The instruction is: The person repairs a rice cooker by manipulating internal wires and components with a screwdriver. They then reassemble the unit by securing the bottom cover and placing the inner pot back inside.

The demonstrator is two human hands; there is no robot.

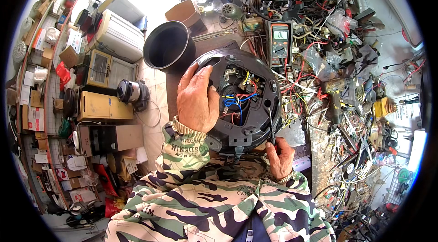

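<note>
A black rice cooker (pixel 219 126) lies upside down in front of me with its underside opened. Blue, red and yellow wires (pixel 239 99) and small metal parts show inside the opening. On its left side rests my left hand (pixel 197 101), the fingers hooked over the rim and steadying it. My right hand (pixel 280 156) is at the lower right edge, closed around the handle of a screwdriver (pixel 272 126). The screwdriver's thin shaft points away from me across the cooker's right side. Just beyond my left hand stands a black inner pot (pixel 169 46).
A multimeter (pixel 279 43) with red leads stands beyond the cooker on the right. Tangled cables, tools and a cordless drill (pixel 335 100) crowd the bench (pixel 321 153) at right. At left are a cardboard box (pixel 185 14), several appliances and packed shelves (pixel 45 69).
</note>
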